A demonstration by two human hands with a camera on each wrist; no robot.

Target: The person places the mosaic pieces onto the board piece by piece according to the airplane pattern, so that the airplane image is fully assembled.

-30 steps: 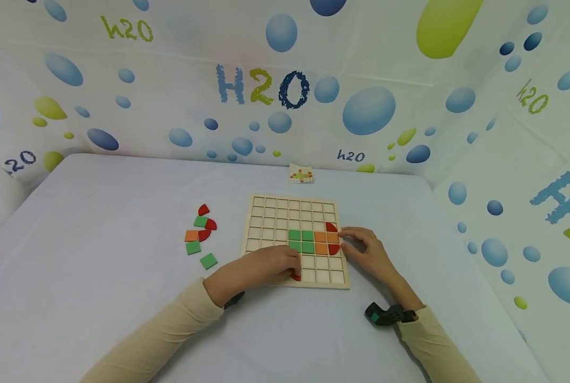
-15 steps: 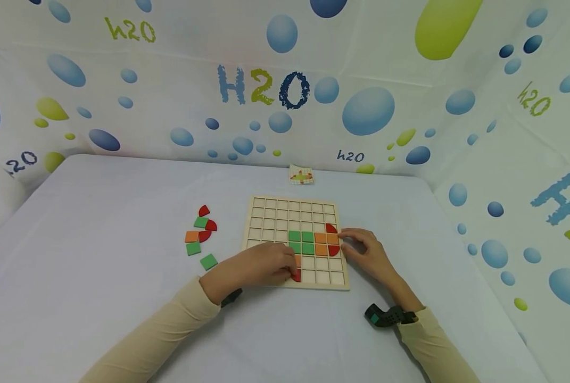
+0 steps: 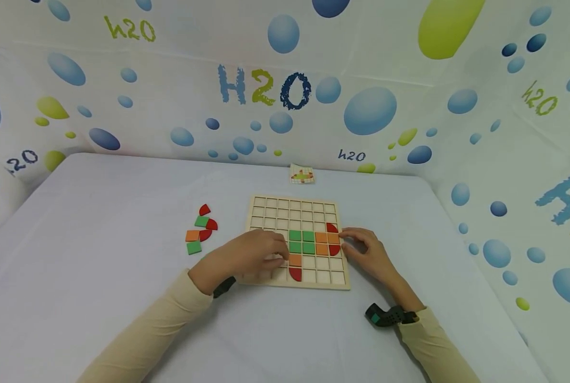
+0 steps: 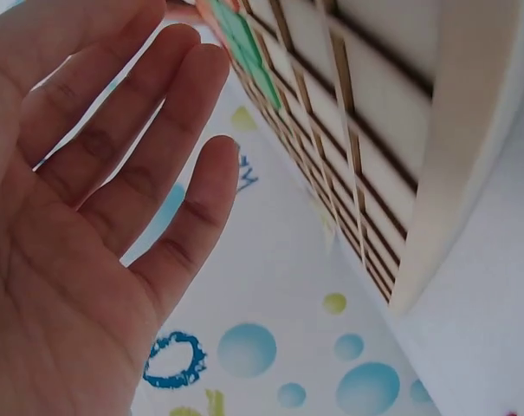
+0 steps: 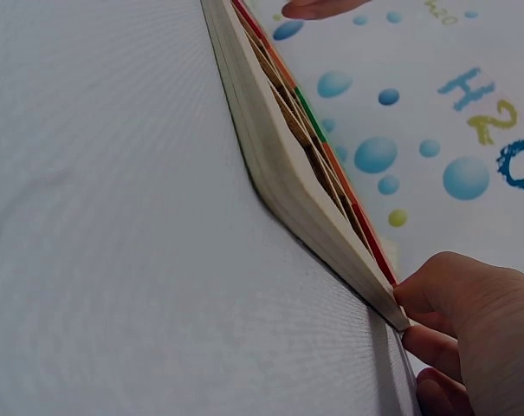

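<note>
A wooden grid board [image 3: 269, 211] lies on the table, partly filled with green, orange and red pieces. My left hand [image 3: 246, 254] is over the board's lower left cells, its fingers loosely bent and holding nothing in the left wrist view. Just right of its fingertips are an orange square [image 3: 295, 260] and, below that, a red quarter circle [image 3: 295, 274], both in cells. At the board's right edge my right hand [image 3: 372, 255] holds the rim between thumb and finger, beside another red quarter circle [image 3: 334, 249].
Left of the board lie several loose pieces, among them a green square [image 3: 194, 247], an orange square [image 3: 192, 235] and a red quarter circle [image 3: 211, 224]. A small pattern card [image 3: 302, 175] stands behind the board. A printed cloth backdrop [image 3: 179, 106] rises at the table's back.
My left hand has drawn back up and left from the red quarter circle, uncovering it and the orange square. The lowest loose green square is now hidden behind my left arm. My right hand stays put.
</note>
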